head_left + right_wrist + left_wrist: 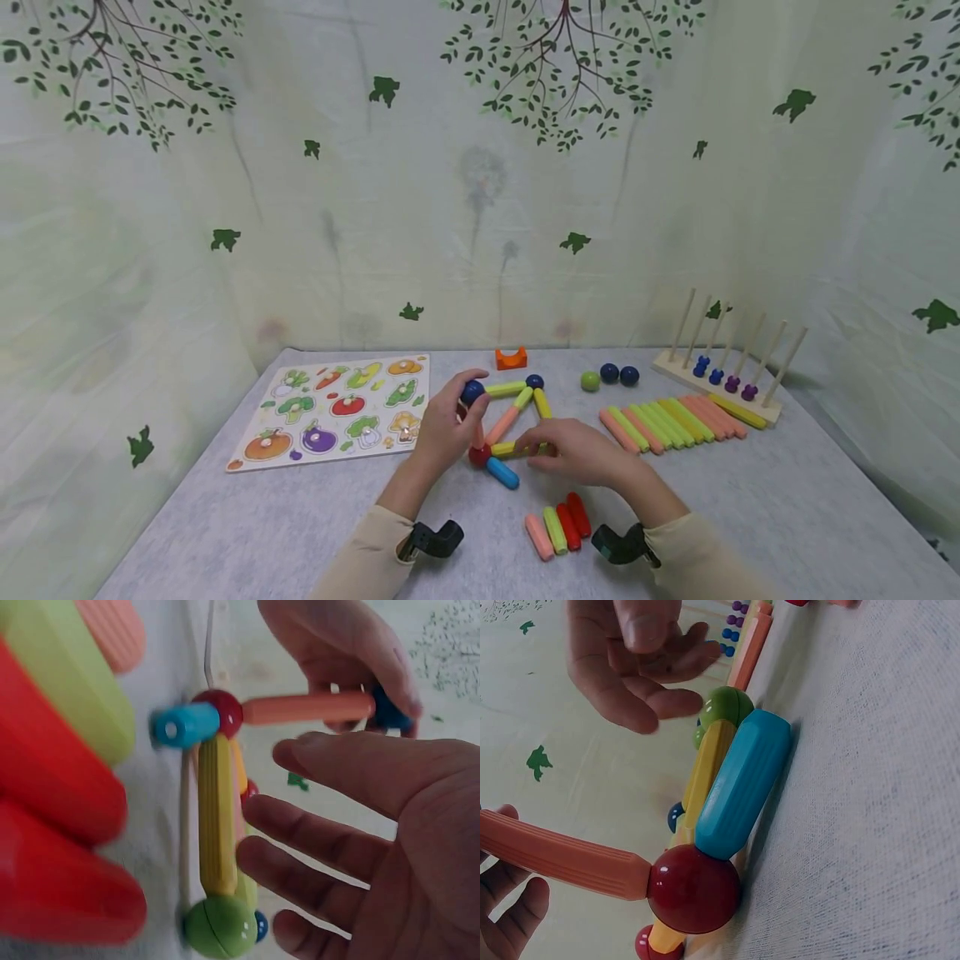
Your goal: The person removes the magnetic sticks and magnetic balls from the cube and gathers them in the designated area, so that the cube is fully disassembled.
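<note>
My left hand (442,429) pinches a dark blue ball (472,392) on the upper end of a salmon rod (307,708). That rod stands up from a red ball (694,889), which also bears a short blue rod (502,472) and a yellow rod (216,817). The yellow rod ends in a green ball (221,928). Beside this yellow rod, my right hand (581,450) has its fingers spread and grips nothing. Behind, a light-green rod (506,389) and another dark blue ball (534,382) belong to the frame lying on the table.
Several short rods (562,527) lie in front. To the right are a row of long rods (663,423), a pegged wooden stand (765,407) with beads, and loose balls (609,373). A vegetable picture board (341,408) lies left; an orange block (512,359) sits behind.
</note>
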Motion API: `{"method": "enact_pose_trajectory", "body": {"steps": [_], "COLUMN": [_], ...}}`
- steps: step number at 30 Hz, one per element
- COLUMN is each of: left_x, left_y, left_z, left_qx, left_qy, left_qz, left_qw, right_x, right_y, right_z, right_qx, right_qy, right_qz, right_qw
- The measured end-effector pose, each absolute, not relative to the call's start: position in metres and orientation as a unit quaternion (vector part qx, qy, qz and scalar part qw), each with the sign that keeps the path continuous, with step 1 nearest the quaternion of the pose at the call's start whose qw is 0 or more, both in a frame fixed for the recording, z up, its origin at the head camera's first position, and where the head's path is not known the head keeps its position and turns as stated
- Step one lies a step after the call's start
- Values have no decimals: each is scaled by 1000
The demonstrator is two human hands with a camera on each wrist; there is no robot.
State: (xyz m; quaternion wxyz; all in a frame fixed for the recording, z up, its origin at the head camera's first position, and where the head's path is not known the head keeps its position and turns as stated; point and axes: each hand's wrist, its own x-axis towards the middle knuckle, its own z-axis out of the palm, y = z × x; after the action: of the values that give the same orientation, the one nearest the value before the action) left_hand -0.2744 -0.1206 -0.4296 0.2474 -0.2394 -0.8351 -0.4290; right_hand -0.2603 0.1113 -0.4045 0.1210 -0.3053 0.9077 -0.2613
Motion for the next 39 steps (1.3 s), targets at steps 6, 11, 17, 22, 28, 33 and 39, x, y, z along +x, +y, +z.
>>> {"method": "enact_pose_trajectory", "body": {"steps": [6, 11, 17, 22, 28, 33, 39], "left_x": [-276, -277, -276, -276, -277, -277, -275], "left_y": [-119, -119, -118, -117, -118, -118, -118], "left_z": [-430, -430, -429, -429, -429, -430, -431], "left_qx": [-247, -249, -245, -240, -239, -242, -245], "left_qy": [-834, -834, -833, -837, -838, -839, -838], "left_qz": [-424, -423, -426, -428, -428, -422, -418], "left_qw": [253, 253, 252, 244, 241, 244, 251], "right_x": [-252, -252, -252, -252, -255, -256, -252], "right_y": [102, 99, 99, 100, 101, 100, 92], "right_z": [-412, -421, -423, -422, -422, -424, -427], "right_qx": [-340, -357, -373, -382, -385, -377, -371], "right_qy": [886, 891, 889, 890, 895, 902, 913], "right_qz": [-252, -210, -201, -192, -175, -167, -129], "right_qw": [187, 183, 174, 159, 138, 125, 107]}}
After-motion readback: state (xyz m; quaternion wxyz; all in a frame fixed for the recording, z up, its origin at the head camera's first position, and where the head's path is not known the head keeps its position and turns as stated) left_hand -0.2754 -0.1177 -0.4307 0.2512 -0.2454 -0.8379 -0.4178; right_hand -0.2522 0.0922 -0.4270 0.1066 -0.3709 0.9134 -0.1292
